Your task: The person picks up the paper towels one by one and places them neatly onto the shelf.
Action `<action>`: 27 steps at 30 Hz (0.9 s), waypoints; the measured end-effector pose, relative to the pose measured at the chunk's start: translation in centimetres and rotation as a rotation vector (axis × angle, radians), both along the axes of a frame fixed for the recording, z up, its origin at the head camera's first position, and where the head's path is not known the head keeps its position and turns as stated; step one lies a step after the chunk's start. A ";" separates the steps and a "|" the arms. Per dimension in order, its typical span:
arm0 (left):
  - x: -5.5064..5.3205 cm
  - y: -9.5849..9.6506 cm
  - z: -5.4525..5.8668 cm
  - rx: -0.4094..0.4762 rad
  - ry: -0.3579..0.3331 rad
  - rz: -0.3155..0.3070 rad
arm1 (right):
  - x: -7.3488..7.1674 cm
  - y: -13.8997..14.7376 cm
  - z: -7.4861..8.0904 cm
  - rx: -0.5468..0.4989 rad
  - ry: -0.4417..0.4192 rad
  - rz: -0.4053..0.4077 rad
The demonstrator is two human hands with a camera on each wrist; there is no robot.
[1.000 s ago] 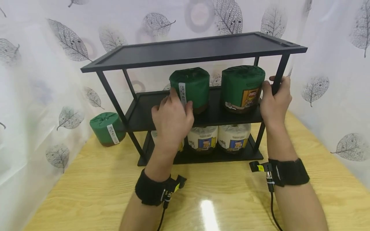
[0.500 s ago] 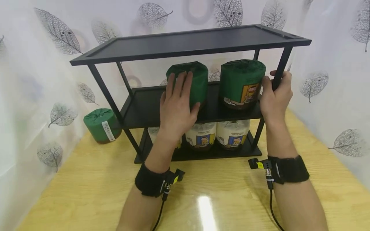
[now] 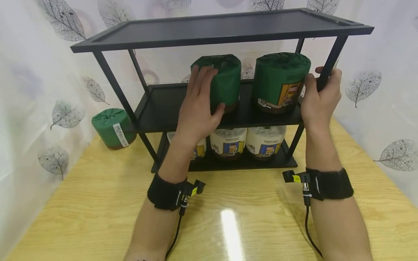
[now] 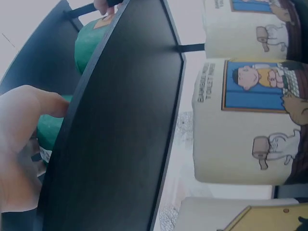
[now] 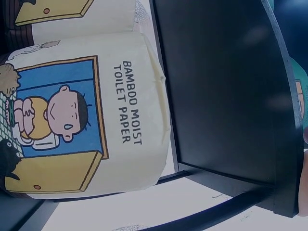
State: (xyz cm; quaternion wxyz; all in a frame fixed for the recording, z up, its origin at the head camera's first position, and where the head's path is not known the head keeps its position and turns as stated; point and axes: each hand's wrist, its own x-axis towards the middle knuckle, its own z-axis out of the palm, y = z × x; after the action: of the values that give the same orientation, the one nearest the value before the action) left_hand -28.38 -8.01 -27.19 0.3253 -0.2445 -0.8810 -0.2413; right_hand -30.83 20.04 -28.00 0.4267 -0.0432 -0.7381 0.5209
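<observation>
A black three-tier shelf rack (image 3: 156,108) holds two green-wrapped toilet paper rolls on its middle tier. My left hand (image 3: 199,105) lies along the front left of the left green roll (image 3: 228,81), fingers extended upward and thumb low at its front. The left wrist view shows that thumb (image 4: 50,102) by the tier's edge. My right hand (image 3: 321,96) wraps round the rack's right front post (image 3: 330,61). Its thumb reaches the side of the right green roll (image 3: 279,81). In the right wrist view the hand is mostly out of frame.
White-wrapped toilet paper rolls (image 3: 228,143) stand on the bottom tier, one partly behind my left arm. Another green roll (image 3: 111,127) sits on the wooden table (image 3: 254,217), left of the rack. A leaf-patterned curtain (image 3: 26,108) hangs behind.
My left hand has gone from a raised index finger by the left roll's white label to several fingers laid over its front, hiding the label. My right hand stays on the post.
</observation>
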 end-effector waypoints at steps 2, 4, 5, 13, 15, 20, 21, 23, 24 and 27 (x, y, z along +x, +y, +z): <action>-0.1 -0.4 0.0 0.024 -0.018 -0.029 | 0.0 -0.2 0.1 0.000 -0.002 0.003; 0.1 -0.6 0.0 0.022 -0.049 -0.022 | 0.0 -0.3 0.1 -0.004 -0.012 0.003; 0.2 -0.6 0.0 0.013 -0.064 -0.009 | 0.0 -0.3 0.0 -0.007 -0.019 0.000; 2.0 1.4 0.7 -0.105 0.020 0.059 | 0.0 -0.3 0.1 -0.022 -0.009 -0.022; 2.2 2.1 0.5 -0.139 0.050 0.072 | -0.1 -0.2 0.1 -0.021 -0.010 -0.019; 2.1 2.9 -0.1 -0.262 0.021 0.149 | 0.0 -0.2 0.2 -0.023 -0.001 -0.011; 2.0 2.9 -0.2 -0.279 0.019 0.163 | 0.0 -0.2 0.3 -0.023 0.000 -0.009; 1.9 2.8 -0.2 -0.298 0.032 0.182 | 0.1 -0.3 0.3 -0.024 -0.002 -0.003; 1.8 2.7 -0.2 -0.302 0.041 0.186 | 0.1 -0.4 0.4 -0.023 -0.005 -0.002; 1.7 2.7 -0.3 -0.299 0.072 0.177 | 0.3 -0.4 0.4 -0.019 -0.007 -0.006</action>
State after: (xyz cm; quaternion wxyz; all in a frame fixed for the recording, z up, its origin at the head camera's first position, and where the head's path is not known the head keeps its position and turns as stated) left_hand -26.65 -5.28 -27.45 0.3365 -0.2202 -0.9130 -0.0693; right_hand -30.54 19.66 -27.62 0.4251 -0.0512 -0.7346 0.5264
